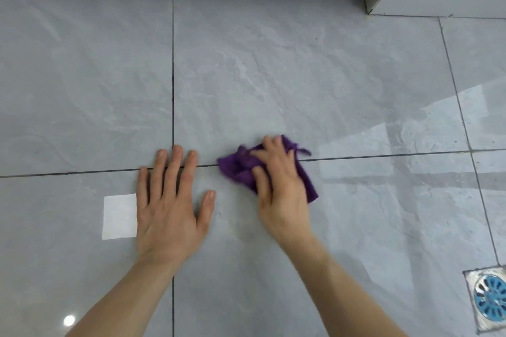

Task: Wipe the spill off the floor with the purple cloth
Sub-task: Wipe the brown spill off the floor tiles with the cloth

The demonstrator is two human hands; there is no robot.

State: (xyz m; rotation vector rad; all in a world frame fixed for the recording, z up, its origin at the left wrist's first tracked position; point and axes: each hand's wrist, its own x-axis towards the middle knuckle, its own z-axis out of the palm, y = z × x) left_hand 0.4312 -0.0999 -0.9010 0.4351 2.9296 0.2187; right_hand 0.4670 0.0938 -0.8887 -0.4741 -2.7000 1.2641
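On the glossy grey tiled floor [273, 63], the right hand [282, 189] presses the crumpled purple cloth [238, 167] across a grout line, grip closed on it; the left hand [169, 208] lies flat, fingers spread, just beside.

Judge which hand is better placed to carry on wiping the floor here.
Right. The right hand is pressed on the purple cloth against the floor. The left hand lies flat on bare tile, apparently as support.

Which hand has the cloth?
The right hand, pressing the purple cloth on the floor; the left hand lies flat and empty.
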